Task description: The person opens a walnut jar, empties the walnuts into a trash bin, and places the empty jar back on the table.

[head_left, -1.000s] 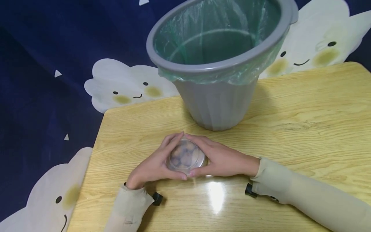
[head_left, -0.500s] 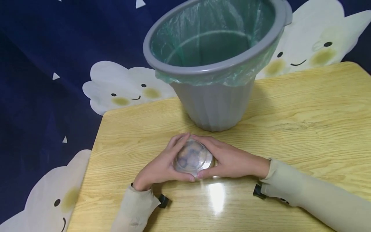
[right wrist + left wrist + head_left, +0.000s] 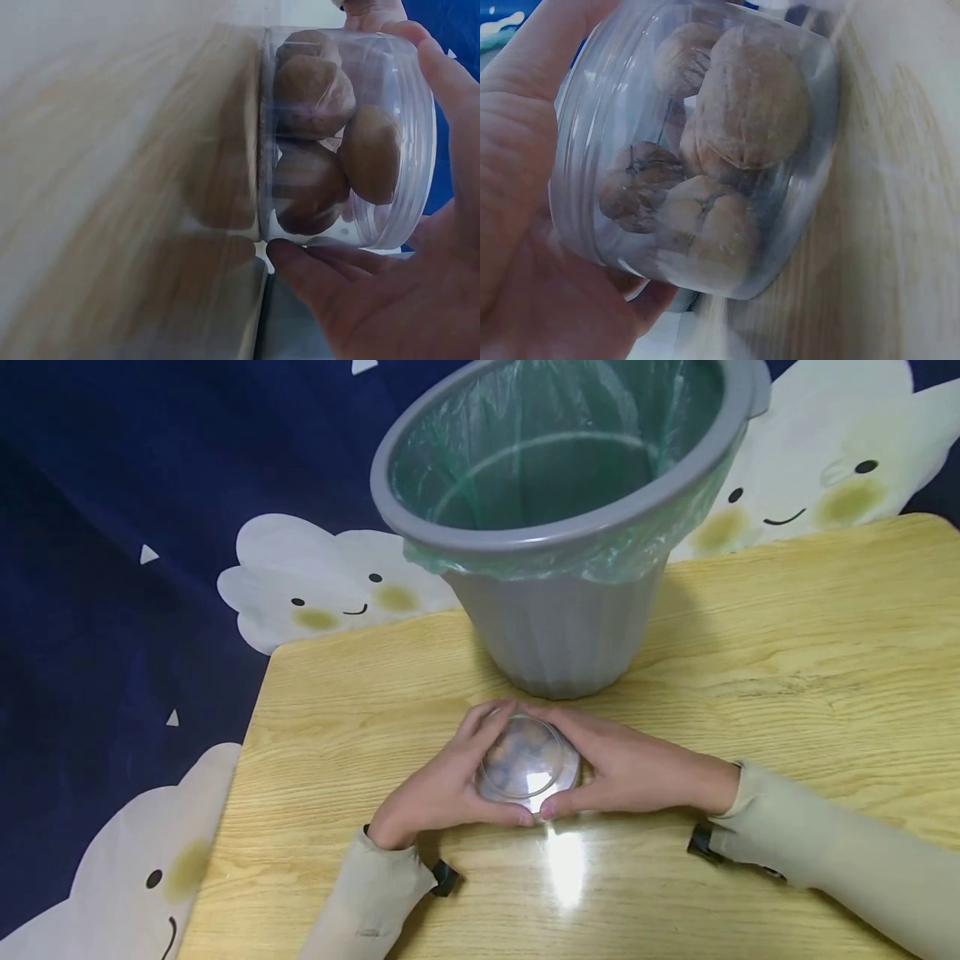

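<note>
Clear plastic jar [image 3: 341, 142] stands upright, lid [image 3: 527, 760] upward, central axis vertical.

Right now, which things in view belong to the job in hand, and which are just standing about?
Job in hand:
clear jar, gripped by left hand and right hand
walnuts inside it

Apparently just about:
grey bin with green liner, untouched
wooden table
cloud-print backdrop

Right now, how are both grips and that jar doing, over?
Left grip and right grip curled around clear jar. Walnuts visible inside. Grey bin just beyond, likely in the way if pushed forward.
</note>
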`<state>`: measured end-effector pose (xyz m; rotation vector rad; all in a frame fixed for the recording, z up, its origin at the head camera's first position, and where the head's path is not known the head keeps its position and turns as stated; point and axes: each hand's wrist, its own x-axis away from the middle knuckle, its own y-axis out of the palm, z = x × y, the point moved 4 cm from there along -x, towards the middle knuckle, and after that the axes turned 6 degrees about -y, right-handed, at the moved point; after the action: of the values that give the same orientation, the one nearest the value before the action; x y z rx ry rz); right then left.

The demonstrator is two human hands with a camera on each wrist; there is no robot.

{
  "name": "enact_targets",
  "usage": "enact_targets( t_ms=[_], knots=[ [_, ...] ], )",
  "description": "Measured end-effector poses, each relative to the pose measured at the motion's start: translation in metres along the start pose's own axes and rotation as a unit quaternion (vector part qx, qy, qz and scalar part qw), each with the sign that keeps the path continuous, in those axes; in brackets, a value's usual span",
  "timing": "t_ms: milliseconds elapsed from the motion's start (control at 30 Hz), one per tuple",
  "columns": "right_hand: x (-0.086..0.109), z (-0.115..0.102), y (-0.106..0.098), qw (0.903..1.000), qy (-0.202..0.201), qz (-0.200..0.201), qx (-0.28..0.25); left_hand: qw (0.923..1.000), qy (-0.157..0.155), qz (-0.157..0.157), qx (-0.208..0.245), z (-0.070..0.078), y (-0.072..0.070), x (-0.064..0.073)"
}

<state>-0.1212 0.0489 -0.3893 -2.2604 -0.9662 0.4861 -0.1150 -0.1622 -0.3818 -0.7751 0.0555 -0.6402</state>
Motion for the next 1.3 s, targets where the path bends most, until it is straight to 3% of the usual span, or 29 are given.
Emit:
enact_targets(
  t_ms=[867,1300],
  knots=[
    [0.03,0.016,-0.024,0.9979,0.004,0.013,0.064,0.9985,0.032,-0.013,-0.043,0.024,0.02,-0.029],
    [0.031,0.019,-0.025,0.9973,-0.006,0.016,0.071,0.9984,0.033,-0.014,-0.043,0.026,0.02,-0.031]
  ],
)
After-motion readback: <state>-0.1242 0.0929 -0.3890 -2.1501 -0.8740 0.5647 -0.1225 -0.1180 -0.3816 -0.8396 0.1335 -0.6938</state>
